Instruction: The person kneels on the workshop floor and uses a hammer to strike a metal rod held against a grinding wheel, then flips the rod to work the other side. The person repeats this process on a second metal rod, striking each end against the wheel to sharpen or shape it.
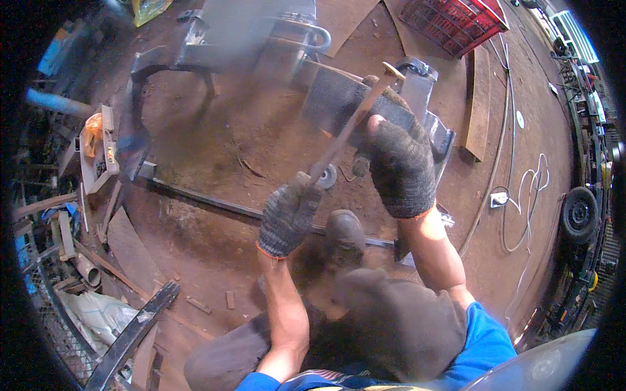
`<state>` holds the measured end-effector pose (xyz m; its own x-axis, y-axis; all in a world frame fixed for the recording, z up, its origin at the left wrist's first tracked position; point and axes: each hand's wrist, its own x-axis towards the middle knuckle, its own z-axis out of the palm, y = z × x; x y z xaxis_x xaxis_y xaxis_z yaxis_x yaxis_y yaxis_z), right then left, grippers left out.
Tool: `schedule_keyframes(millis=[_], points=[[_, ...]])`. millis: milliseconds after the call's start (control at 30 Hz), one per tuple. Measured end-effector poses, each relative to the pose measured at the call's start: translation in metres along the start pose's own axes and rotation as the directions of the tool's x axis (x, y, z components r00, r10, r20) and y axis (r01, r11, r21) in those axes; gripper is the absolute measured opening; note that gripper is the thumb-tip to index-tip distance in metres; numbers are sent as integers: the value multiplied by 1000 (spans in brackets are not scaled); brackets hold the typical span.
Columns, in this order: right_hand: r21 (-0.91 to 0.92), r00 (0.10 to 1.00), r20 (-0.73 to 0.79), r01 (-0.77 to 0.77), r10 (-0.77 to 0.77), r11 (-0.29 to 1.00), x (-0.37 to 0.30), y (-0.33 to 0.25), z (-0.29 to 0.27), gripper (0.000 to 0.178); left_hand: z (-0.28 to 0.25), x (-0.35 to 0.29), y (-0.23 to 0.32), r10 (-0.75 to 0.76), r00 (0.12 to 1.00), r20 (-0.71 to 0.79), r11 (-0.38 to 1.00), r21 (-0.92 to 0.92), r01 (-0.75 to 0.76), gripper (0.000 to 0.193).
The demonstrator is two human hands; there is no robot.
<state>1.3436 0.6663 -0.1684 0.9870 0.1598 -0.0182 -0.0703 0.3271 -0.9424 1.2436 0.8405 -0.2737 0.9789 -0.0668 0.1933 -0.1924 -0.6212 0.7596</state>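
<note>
— Start with the left hand point(288, 218), gloved in dark grey knit. Spread or gripping?
— Gripping, with fingers wrapped round the near end of a long, thin, brown rod point(352, 127).
— And slanting which way from there?
— Far and to the right, across a flat, dark grey metal piece point(329, 98), to end in a small pale tip beyond the right hand point(399, 163).
— Gloved alike on that side?
— Yes, bent over the dark metal, with a bare thumb tip just right of the rod. Can't tell whether clasping or merely resting.
— Anything in the way?
— Partly hidden behind the left glove, a small, round, grey disc point(328, 177). Nearer, a long, dark metal bar point(208, 198) and a brown shoe point(345, 233).
— And farther out?
— Far right, a red plastic crate point(456, 26); right, a long brown beam point(479, 107) beside dark cables point(499, 153); left, a crumpled orange bag point(93, 132).
</note>
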Motion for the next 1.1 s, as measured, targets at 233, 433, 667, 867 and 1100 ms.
schedule_keyframes(millis=[233,433,667,867,1100], points=[[82,981,-126,-139,149,987,4,-7,4,46,-16,20,27,-28,998,-58,992,-128,20,20],[61,974,-108,-195,201,979,3,-6,-2,44,-15,20,24,-94,996,2,972,-216,92,20],[-38,982,-67,-181,178,983,-3,1,-4,40,7,21,24,-222,964,143,834,-484,264,16],[-233,991,-10,-129,130,964,-17,7,-10,31,15,36,23,-26,1000,14,939,-342,29,21],[-418,987,149,11,57,908,-23,9,-10,30,21,37,26,-82,996,-39,888,-456,56,24]])
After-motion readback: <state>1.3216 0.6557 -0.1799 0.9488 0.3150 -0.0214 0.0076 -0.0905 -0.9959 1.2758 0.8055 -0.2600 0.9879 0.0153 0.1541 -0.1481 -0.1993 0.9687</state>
